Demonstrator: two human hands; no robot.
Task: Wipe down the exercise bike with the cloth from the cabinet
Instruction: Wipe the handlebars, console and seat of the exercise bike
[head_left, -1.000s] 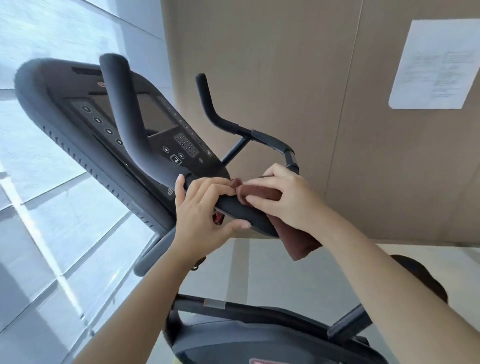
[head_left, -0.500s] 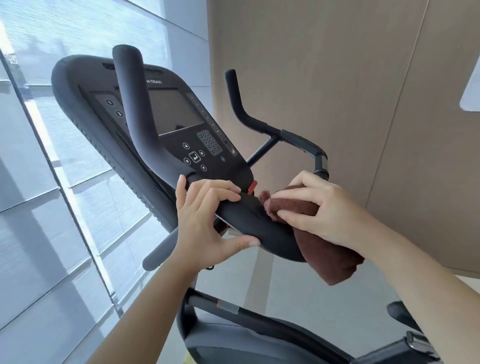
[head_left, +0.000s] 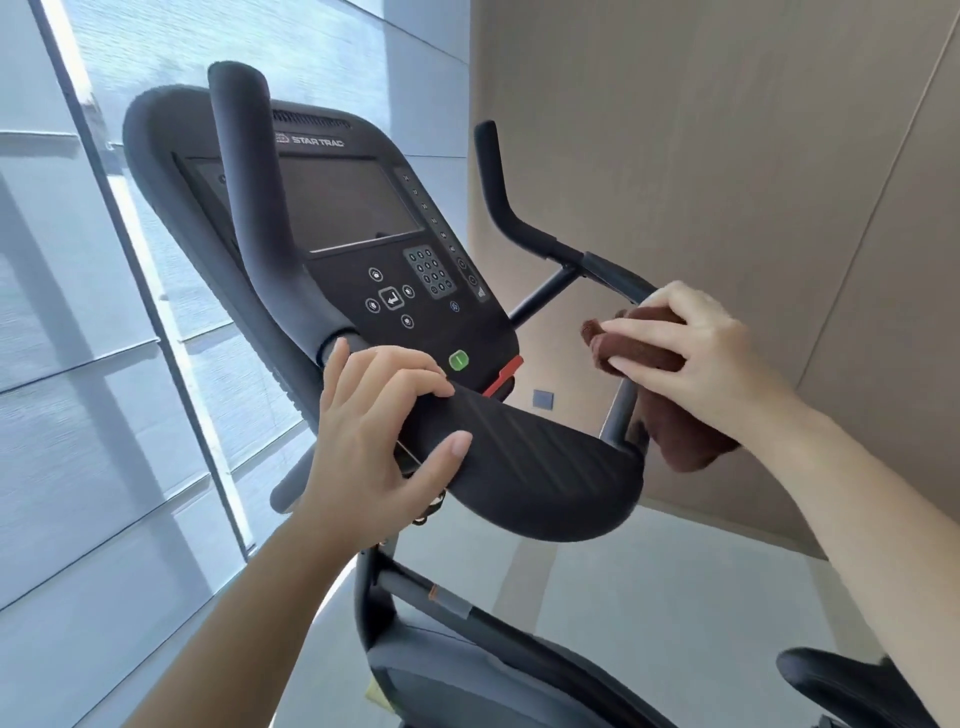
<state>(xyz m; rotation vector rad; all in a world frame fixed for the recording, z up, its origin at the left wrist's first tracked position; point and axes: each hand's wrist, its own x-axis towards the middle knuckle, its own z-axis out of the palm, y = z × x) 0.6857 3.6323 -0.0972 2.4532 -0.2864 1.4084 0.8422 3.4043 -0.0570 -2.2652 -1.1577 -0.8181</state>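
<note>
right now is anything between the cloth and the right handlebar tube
Nothing visible does: the right hand holds the brown cloth straight against the right handlebar tube at its bend. The left hand grips the centre pad, clear of it.

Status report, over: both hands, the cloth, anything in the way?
Left hand grips the arm pad. Right hand holds the brown cloth against the handlebar tube. Nothing blocks the wiping.

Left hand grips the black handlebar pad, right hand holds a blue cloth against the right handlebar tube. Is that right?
Not quite. The head view shows the cloth is brown, not blue. The rest stands: the left hand grips the black handlebar pad, and the right hand holds the cloth against the right handlebar tube.
</note>
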